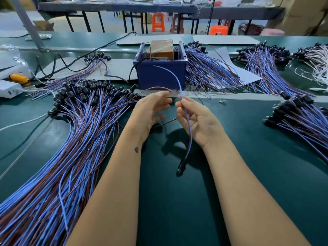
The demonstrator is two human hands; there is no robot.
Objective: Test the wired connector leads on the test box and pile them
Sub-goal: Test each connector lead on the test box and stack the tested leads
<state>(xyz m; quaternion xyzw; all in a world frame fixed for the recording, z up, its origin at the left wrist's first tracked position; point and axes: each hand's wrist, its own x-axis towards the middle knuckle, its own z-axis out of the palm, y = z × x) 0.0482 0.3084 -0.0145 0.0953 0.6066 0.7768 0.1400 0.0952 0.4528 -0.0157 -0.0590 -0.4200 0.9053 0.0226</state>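
My right hand (194, 119) pinches one connector lead (189, 132) between thumb and forefinger. Its blue wire arches up toward the blue test box (161, 75), and its black connector hangs below my wrist near the mat. My left hand (150, 110) is just beside it, fingers lightly curled at the lead's brown wire, which curves left of the blue one; the fingertips are blurred. A big pile of blue-and-brown leads (76, 139) with black connectors lies fanned out to my left.
More lead piles lie behind the box (209, 71), at far right (262, 64) and at right (301, 118). A white power strip (8, 90), an orange tool (18, 78) and black cables sit at the left. The green mat (177, 201) lies under my forearms.
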